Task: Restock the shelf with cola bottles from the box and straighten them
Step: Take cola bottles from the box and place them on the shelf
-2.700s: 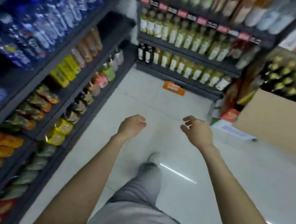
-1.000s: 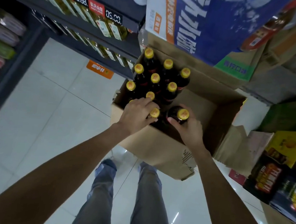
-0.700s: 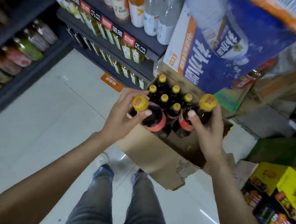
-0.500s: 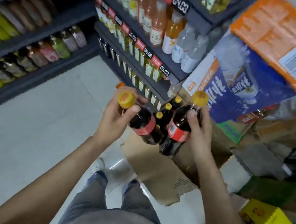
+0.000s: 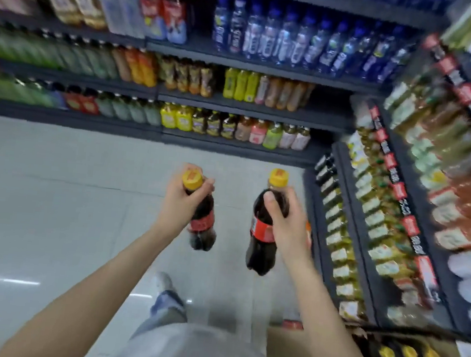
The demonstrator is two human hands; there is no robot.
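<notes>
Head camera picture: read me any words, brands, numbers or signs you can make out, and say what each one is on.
No text here can be read.
Red labels on the two yellow-capped dark cola bottles: blurred.
Yellow caps: markings too small.
Red price tags on the dark shelf edge: blurred.
Shelf bottle labels: blurred.

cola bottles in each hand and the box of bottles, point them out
left-hand cola bottle point(image 5: 202, 223), head view, on its red label
right-hand cola bottle point(image 5: 261, 230), head view, on its red label
box point(image 5: 283, 346), head view, on its bare cardboard side
</notes>
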